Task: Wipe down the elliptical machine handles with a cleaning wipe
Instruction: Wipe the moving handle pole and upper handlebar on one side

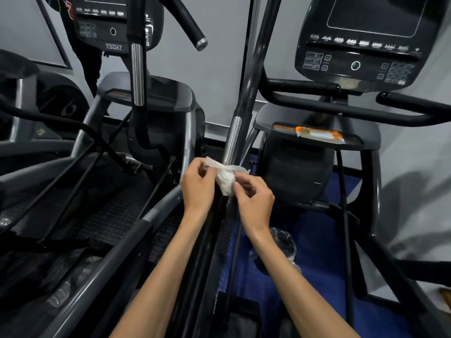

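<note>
A crumpled white cleaning wipe (225, 175) sits between my two hands, just below the chrome section of a long elliptical handle bar (233, 140) that runs up the middle of the view. My left hand (198, 185) pinches the wipe's upper left edge. My right hand (253, 195) pinches its lower right part. The wipe lies against or just in front of the bar; I cannot tell if it wraps it. A second handle with a chrome sleeve (137, 71) stands to the left on the neighbouring machine.
Two elliptical consoles are ahead: one at upper left (107, 25), one at upper right (361, 45). An orange and white wipe packet (317, 135) lies on the right machine's tray. Black fixed grips (341, 111) jut out under the right console. A lined bin (280, 242) stands on blue flooring below.
</note>
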